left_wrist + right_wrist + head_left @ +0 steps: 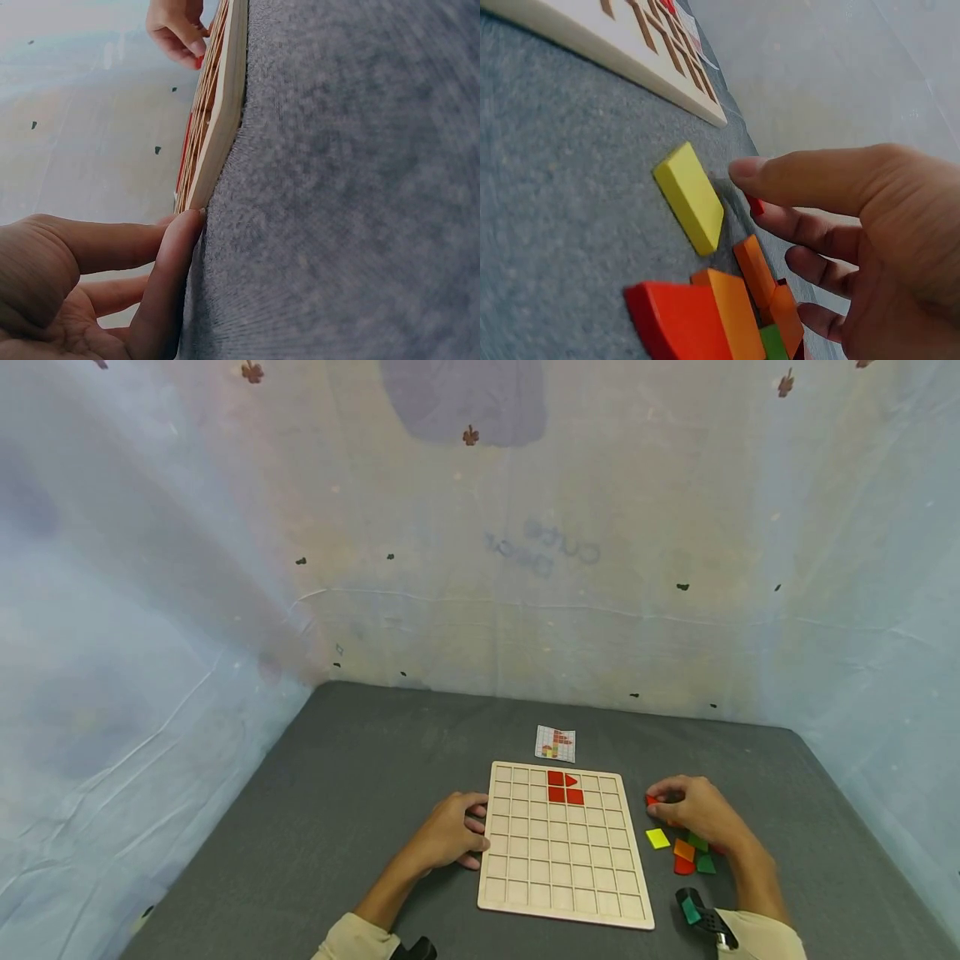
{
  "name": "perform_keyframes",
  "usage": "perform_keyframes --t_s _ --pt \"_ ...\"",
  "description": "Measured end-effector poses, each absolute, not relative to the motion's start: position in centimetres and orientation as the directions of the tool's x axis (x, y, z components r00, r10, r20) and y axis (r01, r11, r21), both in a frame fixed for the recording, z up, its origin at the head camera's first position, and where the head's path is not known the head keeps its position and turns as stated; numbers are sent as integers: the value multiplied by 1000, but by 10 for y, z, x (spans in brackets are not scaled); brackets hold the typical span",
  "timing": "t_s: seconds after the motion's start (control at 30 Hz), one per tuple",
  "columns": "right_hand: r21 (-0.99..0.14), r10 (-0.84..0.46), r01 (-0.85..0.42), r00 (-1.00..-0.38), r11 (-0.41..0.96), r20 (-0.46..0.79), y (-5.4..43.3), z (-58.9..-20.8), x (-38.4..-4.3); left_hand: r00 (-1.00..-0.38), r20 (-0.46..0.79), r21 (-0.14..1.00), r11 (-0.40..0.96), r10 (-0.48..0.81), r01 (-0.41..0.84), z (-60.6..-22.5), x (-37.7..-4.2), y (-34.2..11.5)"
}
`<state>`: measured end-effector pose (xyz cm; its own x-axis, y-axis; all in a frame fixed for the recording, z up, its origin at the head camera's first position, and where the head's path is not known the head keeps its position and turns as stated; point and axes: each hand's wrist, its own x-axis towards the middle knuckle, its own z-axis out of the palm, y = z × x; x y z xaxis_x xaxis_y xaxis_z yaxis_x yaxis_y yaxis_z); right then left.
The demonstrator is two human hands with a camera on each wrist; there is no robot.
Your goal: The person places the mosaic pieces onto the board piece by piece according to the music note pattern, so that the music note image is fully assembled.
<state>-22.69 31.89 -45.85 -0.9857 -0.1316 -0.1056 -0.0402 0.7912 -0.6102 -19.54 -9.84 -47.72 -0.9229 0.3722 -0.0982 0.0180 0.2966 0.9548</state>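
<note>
A pale wooden grid board [562, 860] lies on the dark cloth, with several red pieces [557, 786] set in its top rows. My left hand [447, 831] rests at the board's left edge, its fingertips touching the side, as the left wrist view shows with the thumb [169, 277] right at the rim. Over at the right, my right hand [699, 810] pinches a small red piece [755, 204] between thumb and forefinger, most of it hidden. Below that hand are a yellow square [690, 199] and a pile of orange [727, 307], red [679, 319] and green pieces [705, 863].
Beyond the board's far edge lies a small picture card [555, 744] showing a coloured pattern on a grid. Dark grey cloth [390, 752] covers the table. Pale sheeting [495, 635] hangs behind and on both sides.
</note>
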Motion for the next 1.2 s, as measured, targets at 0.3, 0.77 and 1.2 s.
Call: perform_keyframes --t_s 0.3,0.77,1.2 --pt "-637 -157 -80 -985 767 -65 305 -456 -228 -922 -99 956 294 374 17 -478 -195 -99" --pt "-606 -195 -165 -981 778 16 277 -460 -233 -922 -102 954 298 374 15 -478 -196 -99" --pt "-642 -237 -203 -971 740 34 257 -461 -236 -923 -96 956 293 373 18 -478 -196 -99"
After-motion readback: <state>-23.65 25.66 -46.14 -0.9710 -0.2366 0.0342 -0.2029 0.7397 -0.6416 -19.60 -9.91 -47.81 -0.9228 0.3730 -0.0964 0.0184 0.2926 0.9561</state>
